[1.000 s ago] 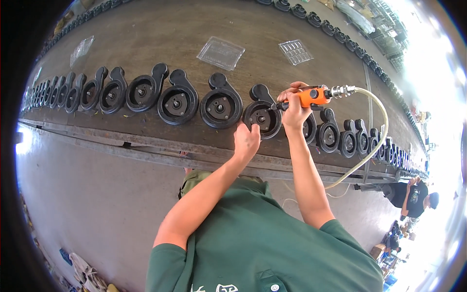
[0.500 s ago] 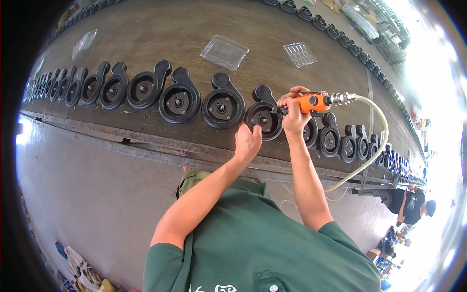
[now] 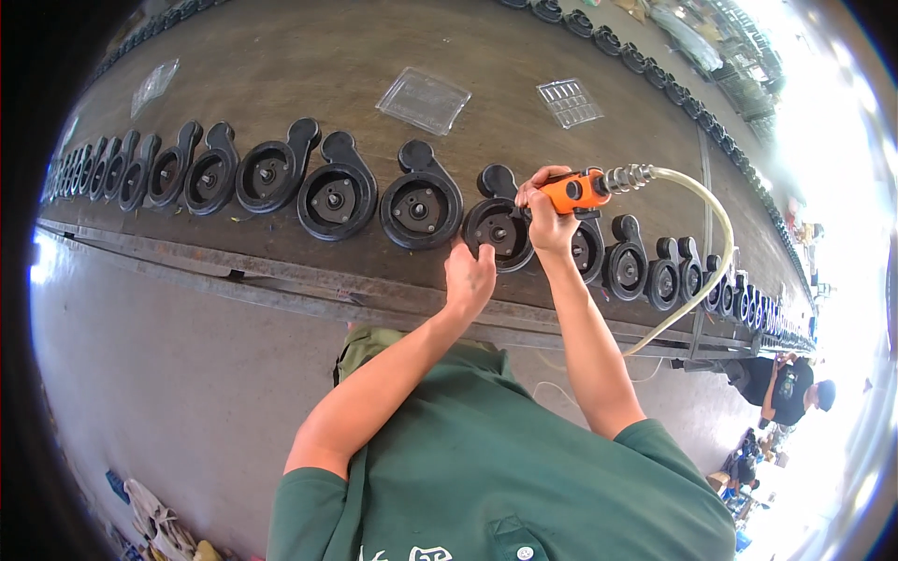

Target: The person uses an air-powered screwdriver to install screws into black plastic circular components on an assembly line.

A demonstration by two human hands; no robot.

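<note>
Above the table [image 3: 318,79], orange air tool [image 3: 575,192] in right hand [image 3: 549,215]

Factory wkshop: long bench [image 3: 309,70] w/ rows of matching blk parts [image 3: 421,209], orange pwr tool [image 3: 572,192] on hose [image 3: 720,211].

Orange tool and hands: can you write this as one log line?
left hand: holding black housing by near rim | right hand: gripping orange tool | pale hose: joined to tool's rear
</note>
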